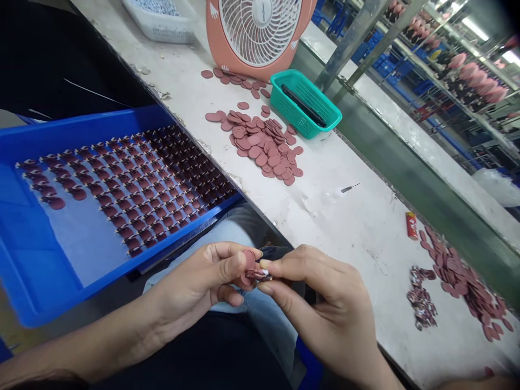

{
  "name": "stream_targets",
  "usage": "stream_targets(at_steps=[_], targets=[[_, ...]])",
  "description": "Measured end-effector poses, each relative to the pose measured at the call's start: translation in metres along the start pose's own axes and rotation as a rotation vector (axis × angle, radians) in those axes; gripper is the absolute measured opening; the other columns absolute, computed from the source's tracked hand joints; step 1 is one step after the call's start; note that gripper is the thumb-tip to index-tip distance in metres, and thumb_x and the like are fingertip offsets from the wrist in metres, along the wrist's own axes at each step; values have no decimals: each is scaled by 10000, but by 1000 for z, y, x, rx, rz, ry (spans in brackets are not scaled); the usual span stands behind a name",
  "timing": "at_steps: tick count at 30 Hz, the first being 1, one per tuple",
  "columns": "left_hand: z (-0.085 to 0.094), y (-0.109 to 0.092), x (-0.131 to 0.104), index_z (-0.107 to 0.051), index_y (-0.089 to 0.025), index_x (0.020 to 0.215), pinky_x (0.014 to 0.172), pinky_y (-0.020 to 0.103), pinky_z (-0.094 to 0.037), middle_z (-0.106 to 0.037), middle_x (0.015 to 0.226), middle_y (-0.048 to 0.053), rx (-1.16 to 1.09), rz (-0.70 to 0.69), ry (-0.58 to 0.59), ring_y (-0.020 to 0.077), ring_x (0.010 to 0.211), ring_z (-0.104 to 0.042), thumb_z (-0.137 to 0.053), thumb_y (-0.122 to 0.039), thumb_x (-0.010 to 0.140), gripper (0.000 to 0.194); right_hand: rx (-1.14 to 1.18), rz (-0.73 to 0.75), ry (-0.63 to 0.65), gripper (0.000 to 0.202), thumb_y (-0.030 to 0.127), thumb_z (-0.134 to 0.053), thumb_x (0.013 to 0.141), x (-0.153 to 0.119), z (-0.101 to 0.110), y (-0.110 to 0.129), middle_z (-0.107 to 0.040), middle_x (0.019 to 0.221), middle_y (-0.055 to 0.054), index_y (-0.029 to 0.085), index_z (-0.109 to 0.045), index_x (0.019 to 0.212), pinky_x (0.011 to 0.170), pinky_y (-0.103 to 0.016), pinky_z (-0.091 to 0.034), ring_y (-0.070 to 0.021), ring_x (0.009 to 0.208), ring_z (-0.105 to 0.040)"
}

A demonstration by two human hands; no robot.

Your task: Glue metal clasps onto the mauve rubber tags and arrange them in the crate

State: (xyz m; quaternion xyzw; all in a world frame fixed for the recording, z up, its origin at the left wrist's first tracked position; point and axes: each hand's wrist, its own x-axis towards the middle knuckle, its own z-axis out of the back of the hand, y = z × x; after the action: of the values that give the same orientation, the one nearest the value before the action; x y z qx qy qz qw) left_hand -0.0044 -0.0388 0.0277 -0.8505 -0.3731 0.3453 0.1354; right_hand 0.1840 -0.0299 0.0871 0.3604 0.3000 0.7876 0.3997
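Over my lap, my left hand (215, 273) pinches a reddish-brown oval disc (248, 261) between thumb and fingers. My right hand (320, 287) grips a small painted figurine piece (260, 274), dark red with a white tip, between thumb and forefinger. The piece touches the disc's face; whether the two are joined I cannot tell. To the left, a blue tray (24, 281) lined with pale sheet holds rows of small figures on like discs. A heap of loose discs (264, 143) lies on the table, and a small pile of painted pieces (421, 298) lies at the right.
An orange fan (260, 59) stands at the back beside a green basket (280, 100) with a black bar in it. A white basket (162, 27) is at the far left. A thin pointed tool (350, 188), a red packet (411, 225) and more discs (463, 276) lie on the table (345, 233).
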Motion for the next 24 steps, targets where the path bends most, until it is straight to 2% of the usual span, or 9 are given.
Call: stream_targets(at_steps=[5, 8, 14, 20, 24], targets=[[-5, -3, -5, -840, -209, 803, 552, 121, -541, -741, 680, 12, 26, -63, 16, 81, 597, -632, -964, -422, 669, 281, 16, 72, 11, 176, 2, -756, 834, 0, -1, 4, -784, 855, -31, 111, -746, 971, 736, -170, -583, -90, 759, -721], [-8, -6, -8, -842, -213, 776, 562, 136, -544, -755, 671, 10, 26, -91, 39, 79, 559, -636, -997, -410, 605, 303, 42, 106, 14, 250, -55, -750, 798, -2, 1, 8, -791, 895, -68, 88, -748, 1003, 760, -186, -611, -115, 798, -739], [-8, -10, -7, -847, -261, 766, 546, 147, -539, -767, 645, 8, -1, -41, 40, 83, 521, -634, -1027, -422, 501, 359, 44, 99, 4, 291, -82, -756, 760, -3, -1, 12, -792, 891, -74, 87, -754, 997, 719, -186, -627, -121, 761, -735], [-6, -10, -6, -844, -240, 776, 553, 141, -547, -762, 635, 2, -54, -39, 79, 83, 521, -651, -1015, -398, 551, 323, 26, 86, 32, 298, -87, -736, 761, -3, -3, 12, -787, 888, -75, 92, -746, 999, 694, -203, -634, -126, 747, -730], [-4, -10, -5, -846, -228, 811, 542, 142, -551, -778, 672, 6, -101, -23, 179, 95, 544, -678, -991, -369, 613, 283, 41, 89, 28, 330, -93, -749, 745, -4, -6, 12, -781, 890, -65, 98, -738, 1013, 691, -206, -633, -126, 751, -729]])
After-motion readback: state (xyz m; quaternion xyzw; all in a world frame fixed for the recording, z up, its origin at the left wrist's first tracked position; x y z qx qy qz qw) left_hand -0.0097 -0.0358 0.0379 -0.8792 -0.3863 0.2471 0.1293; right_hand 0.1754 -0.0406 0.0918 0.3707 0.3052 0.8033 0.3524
